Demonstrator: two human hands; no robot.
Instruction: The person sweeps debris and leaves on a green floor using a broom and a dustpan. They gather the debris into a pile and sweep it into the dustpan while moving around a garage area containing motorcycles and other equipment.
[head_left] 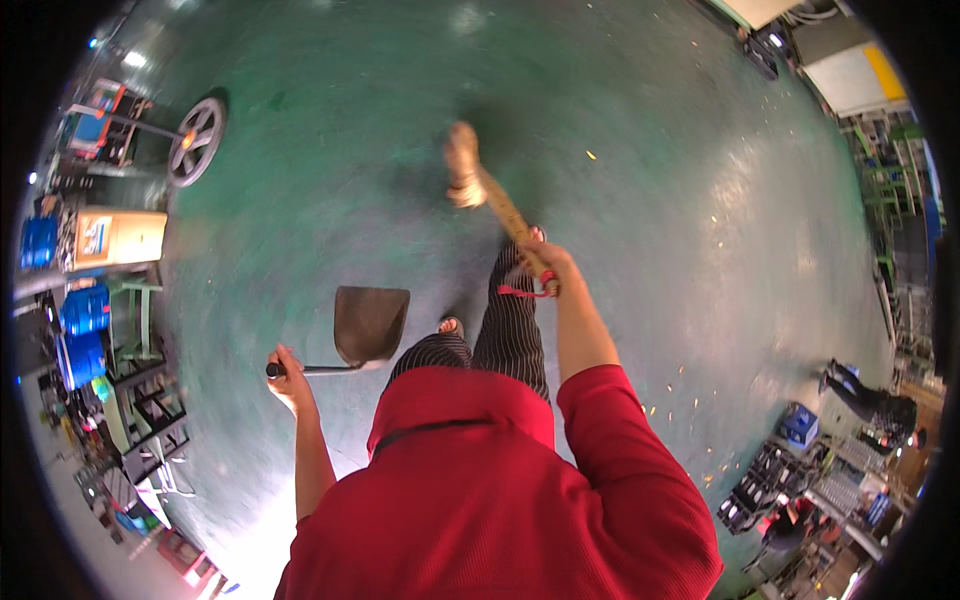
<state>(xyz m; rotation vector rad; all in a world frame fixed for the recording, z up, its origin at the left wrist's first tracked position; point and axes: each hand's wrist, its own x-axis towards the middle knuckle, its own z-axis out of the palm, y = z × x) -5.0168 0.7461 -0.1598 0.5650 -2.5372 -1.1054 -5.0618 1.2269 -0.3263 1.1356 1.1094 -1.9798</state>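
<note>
My right hand (548, 262) is wrapped round the handle of a broom (507, 214), in front of my right leg. A red cord hangs from the handle's end near my wrist. The broom's tan bristle head (463, 165) points away from me, blurred, low over the green floor (330, 180). My left hand (290, 378), out to my left, grips the dark rod handle of a dustpan (371, 325). The brown-grey pan lies to the right of that hand, just ahead of my left foot. Whether the pan touches the floor I cannot tell.
Small yellowish scraps (655, 410) are scattered to the right. A spoked wheel on a pole (196, 142) stands at the far left, near a cardboard box (120, 238) and blue water jugs (86, 310). Another person (870, 405) is at the right by black crates (765, 485).
</note>
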